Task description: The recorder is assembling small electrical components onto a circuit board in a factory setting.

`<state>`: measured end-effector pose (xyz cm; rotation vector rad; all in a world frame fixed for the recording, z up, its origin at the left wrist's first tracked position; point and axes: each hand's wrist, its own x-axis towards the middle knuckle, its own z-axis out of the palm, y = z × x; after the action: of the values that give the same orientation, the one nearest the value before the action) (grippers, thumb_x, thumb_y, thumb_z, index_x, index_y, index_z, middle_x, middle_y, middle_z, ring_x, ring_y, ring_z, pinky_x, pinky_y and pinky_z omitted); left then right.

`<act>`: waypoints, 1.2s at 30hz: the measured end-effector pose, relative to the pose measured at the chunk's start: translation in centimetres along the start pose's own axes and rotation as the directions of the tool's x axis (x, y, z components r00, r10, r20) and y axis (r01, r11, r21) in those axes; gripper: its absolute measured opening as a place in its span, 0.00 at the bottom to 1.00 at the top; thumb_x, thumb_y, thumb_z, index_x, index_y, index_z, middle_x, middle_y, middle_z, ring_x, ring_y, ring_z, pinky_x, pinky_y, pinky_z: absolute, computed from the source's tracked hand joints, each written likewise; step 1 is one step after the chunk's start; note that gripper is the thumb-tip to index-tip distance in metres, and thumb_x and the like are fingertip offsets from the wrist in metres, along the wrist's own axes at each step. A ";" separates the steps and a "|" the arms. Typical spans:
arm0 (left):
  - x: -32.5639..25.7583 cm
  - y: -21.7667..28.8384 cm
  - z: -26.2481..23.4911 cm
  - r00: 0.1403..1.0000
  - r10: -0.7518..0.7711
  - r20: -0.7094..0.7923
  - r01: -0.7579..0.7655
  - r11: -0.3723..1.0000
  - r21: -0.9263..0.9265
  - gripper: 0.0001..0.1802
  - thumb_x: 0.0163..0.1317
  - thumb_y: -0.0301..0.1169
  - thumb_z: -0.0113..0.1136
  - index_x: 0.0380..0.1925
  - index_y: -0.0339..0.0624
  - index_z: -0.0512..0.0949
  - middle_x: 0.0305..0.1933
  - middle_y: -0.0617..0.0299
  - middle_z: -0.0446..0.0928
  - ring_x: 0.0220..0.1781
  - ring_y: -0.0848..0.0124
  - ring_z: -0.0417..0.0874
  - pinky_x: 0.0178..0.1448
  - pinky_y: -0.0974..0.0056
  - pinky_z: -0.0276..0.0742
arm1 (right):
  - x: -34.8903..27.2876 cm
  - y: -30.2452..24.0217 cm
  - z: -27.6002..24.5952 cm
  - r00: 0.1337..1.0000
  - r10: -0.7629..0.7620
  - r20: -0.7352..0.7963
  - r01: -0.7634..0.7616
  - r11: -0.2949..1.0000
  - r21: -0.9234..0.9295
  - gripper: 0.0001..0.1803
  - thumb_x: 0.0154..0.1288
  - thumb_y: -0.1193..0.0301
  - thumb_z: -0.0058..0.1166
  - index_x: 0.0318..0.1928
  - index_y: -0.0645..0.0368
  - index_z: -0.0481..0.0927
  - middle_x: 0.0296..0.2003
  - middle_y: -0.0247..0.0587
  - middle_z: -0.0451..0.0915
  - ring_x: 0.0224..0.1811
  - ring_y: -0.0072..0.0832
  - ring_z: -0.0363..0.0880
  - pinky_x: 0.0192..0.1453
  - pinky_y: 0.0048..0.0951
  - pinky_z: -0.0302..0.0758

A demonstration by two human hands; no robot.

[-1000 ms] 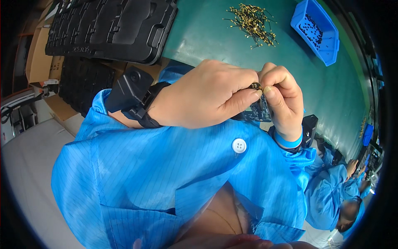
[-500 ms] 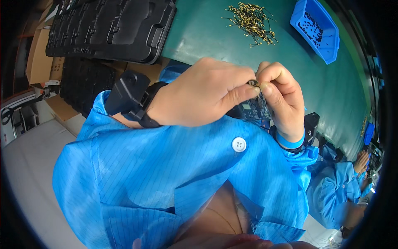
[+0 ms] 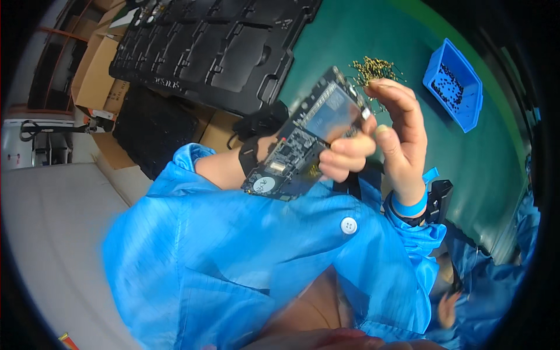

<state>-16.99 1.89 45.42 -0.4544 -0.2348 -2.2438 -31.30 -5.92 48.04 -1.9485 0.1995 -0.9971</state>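
A dark circuit board (image 3: 300,146) is tilted up in front of my chest, with a round white sticker near its lower corner. My left hand (image 3: 348,153) grips it, the fingers curled round its right edge while the board hides the palm. Just right of the board's upper end, my right hand (image 3: 403,131) is raised with thumb and fingers apart, and I see nothing between them. Behind my right fingertips lies a pile of short black leads with gold-coloured ends (image 3: 373,69) on the green table (image 3: 455,169).
A blue bin (image 3: 471,111) with small black pieces stands at the right of the table. Large black moulded trays (image 3: 198,52) fill the far left, beside a cardboard box (image 3: 96,76). A co-worker's hand (image 3: 448,309) and blue sleeve show at lower right.
My hands were together at the board's edge; now they are apart. My left hand has turned the board up into view, and my right hand has opened. The whole view has shifted.
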 end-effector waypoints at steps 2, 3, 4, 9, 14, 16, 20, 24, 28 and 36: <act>1.3 0.0 -2.6 0.937 -0.140 0.321 0.188 0.974 -0.126 0.15 0.62 0.34 0.47 0.43 0.34 0.65 0.25 0.62 0.62 0.23 0.75 0.65 0.25 0.73 0.62 | 0.1 -0.1 0.3 0.999 -0.040 0.027 0.041 0.999 -0.034 0.20 0.55 0.70 0.50 0.48 0.65 0.69 0.48 0.51 0.70 0.52 0.40 0.68 0.56 0.35 0.63; 1.3 -0.3 -2.6 0.943 -0.145 0.298 0.203 0.964 -0.172 0.16 0.64 0.36 0.43 0.45 0.34 0.64 0.26 0.59 0.64 0.25 0.72 0.68 0.26 0.70 0.64 | 0.3 -0.5 0.0 0.997 -0.079 0.023 0.080 0.997 -0.019 0.18 0.56 0.71 0.50 0.47 0.65 0.70 0.46 0.51 0.71 0.50 0.41 0.70 0.53 0.35 0.65; 1.4 -0.4 -2.4 0.949 -0.150 0.277 0.215 0.952 -0.220 0.17 0.66 0.37 0.39 0.47 0.34 0.63 0.28 0.56 0.66 0.26 0.69 0.71 0.27 0.67 0.66 | 0.4 -0.9 -0.3 0.996 -0.083 0.016 0.084 0.996 -0.026 0.18 0.56 0.71 0.50 0.47 0.65 0.70 0.46 0.51 0.71 0.50 0.41 0.70 0.53 0.35 0.65; 2.7 -0.4 -3.0 0.887 -0.205 0.414 0.324 0.915 -0.241 0.18 0.65 0.36 0.43 0.45 0.32 0.61 0.30 0.57 0.66 0.28 0.70 0.71 0.27 0.68 0.67 | 0.2 -1.7 -0.8 0.986 -0.168 0.011 0.168 0.981 -0.100 0.13 0.55 0.75 0.50 0.43 0.65 0.73 0.40 0.50 0.75 0.43 0.40 0.74 0.49 0.35 0.70; 3.3 -0.5 -3.2 0.817 -0.241 0.524 0.407 0.884 -0.228 0.17 0.65 0.36 0.42 0.43 0.30 0.62 0.30 0.56 0.66 0.28 0.69 0.71 0.28 0.68 0.67 | 0.1 -1.6 -0.9 0.975 -0.221 0.030 0.223 0.956 -0.193 0.12 0.54 0.75 0.51 0.40 0.64 0.75 0.39 0.49 0.76 0.41 0.40 0.76 0.50 0.37 0.69; 3.4 -0.4 -3.0 0.814 -0.250 0.524 0.419 0.878 -0.231 0.17 0.65 0.36 0.40 0.43 0.30 0.63 0.30 0.56 0.66 0.28 0.69 0.71 0.28 0.67 0.66 | -0.1 -1.6 -1.0 0.973 -0.231 0.013 0.229 0.954 -0.193 0.12 0.52 0.75 0.53 0.39 0.63 0.76 0.38 0.49 0.76 0.41 0.40 0.76 0.51 0.38 0.68; 3.6 -0.4 -2.8 0.809 -0.266 0.524 0.441 0.864 -0.242 0.17 0.66 0.37 0.36 0.41 0.30 0.64 0.30 0.56 0.66 0.28 0.69 0.71 0.28 0.67 0.66 | -0.6 -1.4 -0.8 0.972 -0.236 0.003 0.230 0.944 -0.236 0.14 0.53 0.72 0.53 0.41 0.62 0.77 0.39 0.50 0.77 0.41 0.40 0.76 0.53 0.37 0.67; 2.9 -0.2 -2.1 0.855 -0.244 0.458 0.389 0.885 -0.255 0.18 0.67 0.37 0.32 0.43 0.31 0.63 0.29 0.56 0.66 0.27 0.69 0.71 0.27 0.66 0.66 | -1.0 -0.5 -1.3 0.965 -0.239 0.106 0.260 0.926 -0.275 0.19 0.58 0.63 0.48 0.46 0.61 0.76 0.46 0.54 0.72 0.46 0.41 0.74 0.56 0.39 0.64; 2.5 0.2 -1.2 0.893 -0.215 0.395 0.316 0.926 -0.208 0.16 0.67 0.35 0.32 0.48 0.35 0.59 0.28 0.57 0.65 0.26 0.70 0.71 0.26 0.68 0.66 | -1.4 -0.2 -0.4 0.989 -0.064 0.133 0.041 0.985 0.166 0.27 0.62 0.53 0.42 0.52 0.60 0.72 0.59 0.57 0.59 0.57 0.42 0.65 0.59 0.42 0.60; 1.6 0.4 0.7 0.989 -0.088 0.116 0.105 0.982 -0.156 0.14 0.64 0.32 0.43 0.44 0.35 0.59 0.24 0.59 0.64 0.23 0.73 0.70 0.24 0.71 0.63 | -2.5 -0.8 0.6 0.928 0.326 -0.179 -0.182 0.818 0.546 0.25 0.66 0.59 0.38 0.56 0.64 0.64 0.56 0.46 0.64 0.54 0.30 0.66 0.60 0.33 0.60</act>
<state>-17.45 0.76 46.73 -0.6658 -0.1332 -2.3460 -32.73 -3.88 47.09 -1.2489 0.3001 -1.0024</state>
